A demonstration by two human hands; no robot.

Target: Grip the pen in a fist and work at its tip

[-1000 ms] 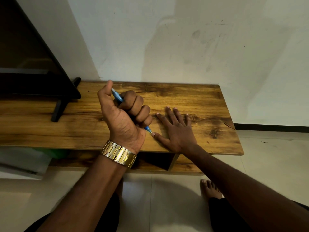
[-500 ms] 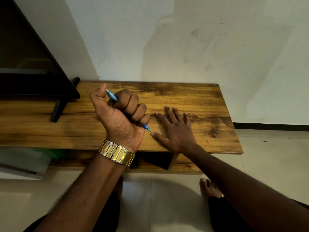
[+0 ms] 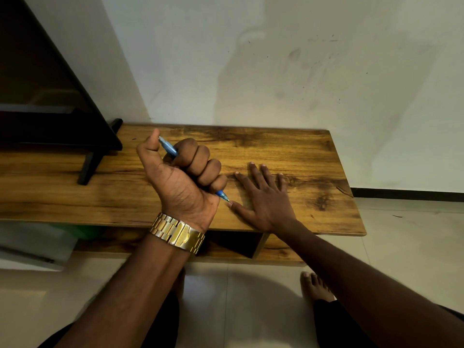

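Observation:
My left hand (image 3: 184, 180) grips a blue pen (image 3: 167, 147) in a fist, thumb raised, with a gold watch (image 3: 177, 233) on the wrist. The pen's tip points down and right, and ends right by the thumb of my right hand (image 3: 263, 197). That right hand lies flat, palm down, fingers spread, on the wooden table top (image 3: 288, 151). Most of the pen's barrel is hidden inside the fist.
A black screen on a black stand (image 3: 88, 167) fills the left of the table. A white wall rises behind it. A lower shelf (image 3: 281, 249) runs under the top. My bare foot (image 3: 316, 287) rests on the pale tiled floor.
My left fist with the pen has shifted slightly; the thumb has lifted away from the pen's top end. The right hand has stayed flat in place.

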